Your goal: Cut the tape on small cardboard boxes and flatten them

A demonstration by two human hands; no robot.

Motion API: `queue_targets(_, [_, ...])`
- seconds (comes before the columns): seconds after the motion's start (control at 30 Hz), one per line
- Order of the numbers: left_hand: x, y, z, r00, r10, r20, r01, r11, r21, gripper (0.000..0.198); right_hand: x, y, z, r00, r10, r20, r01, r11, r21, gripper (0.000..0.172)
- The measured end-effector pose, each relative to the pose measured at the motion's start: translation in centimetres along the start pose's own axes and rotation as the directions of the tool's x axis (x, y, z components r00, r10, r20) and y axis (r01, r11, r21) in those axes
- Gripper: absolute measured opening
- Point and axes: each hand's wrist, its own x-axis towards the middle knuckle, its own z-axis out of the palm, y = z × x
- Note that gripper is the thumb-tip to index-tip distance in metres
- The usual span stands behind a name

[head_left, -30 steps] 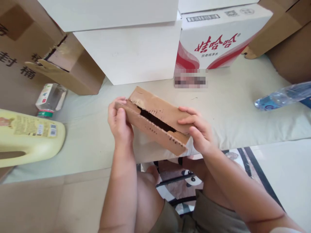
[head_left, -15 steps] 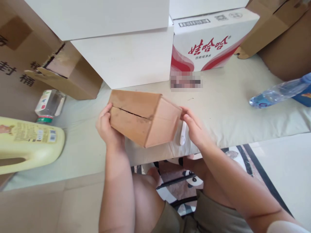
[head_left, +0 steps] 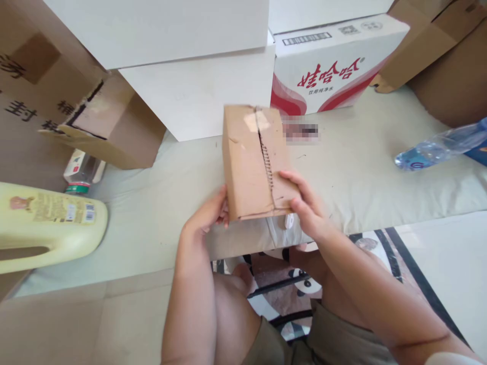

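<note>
A small brown cardboard box [head_left: 247,162] is held up between my two hands above the pale cloth. Its facing side has a lengthwise seam with a ragged perforated strip and a lighter tape patch near the far end. My left hand [head_left: 213,208] supports the box at its lower left edge, fingers curled and partly hidden behind it. At the lower right corner, my right hand [head_left: 306,203] grips with fingers on the top face and thumb along the edge. A small white object [head_left: 289,221], mostly covered by the box, lies on the cloth just below it.
White cartons [head_left: 198,91] and a red-and-white water carton [head_left: 335,71] stand behind. On the left are an open brown box [head_left: 125,121], a clear bottle [head_left: 81,172] and a yellow jug [head_left: 57,228]. A plastic bottle [head_left: 426,152] lies to the right.
The box has been turned, so a different face with a perforated strip and tape now shows. My left hand has moved right and lower on it; my right hand now overlaps its face.
</note>
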Motion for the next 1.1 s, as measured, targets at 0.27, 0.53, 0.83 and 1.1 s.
queue_targets(0.27, [1.7,0.1,-0.5,0.838,0.461,-0.292,-0.409,0.885,0.225,0.037,0.6,0.3,-0.4,0.994,0.094,0.064,-0.099,0.992,0.075,0.041])
queue_targets(0.53, [1.8,0.4,-0.7,0.663,0.650,-0.371,-0.674,0.734,0.081,0.058,1.2,1.1,-1.0,0.964,0.267,0.004,-0.266,0.961,-0.082,0.051])
queue_targets(0.83, [2.3,0.2,-1.0,0.650,0.665,-0.366,-0.692,0.718,0.075,0.062,1.8,1.6,-2.1,0.775,0.632,-0.020,-0.365,0.422,-0.830,0.021])
queue_targets(1.1, [1.2,-0.4,1.8,0.768,0.622,-0.152,-0.626,0.780,0.029,0.060,2.8,2.0,-2.1,0.888,0.351,-0.296,-0.388,0.919,-0.072,0.041])
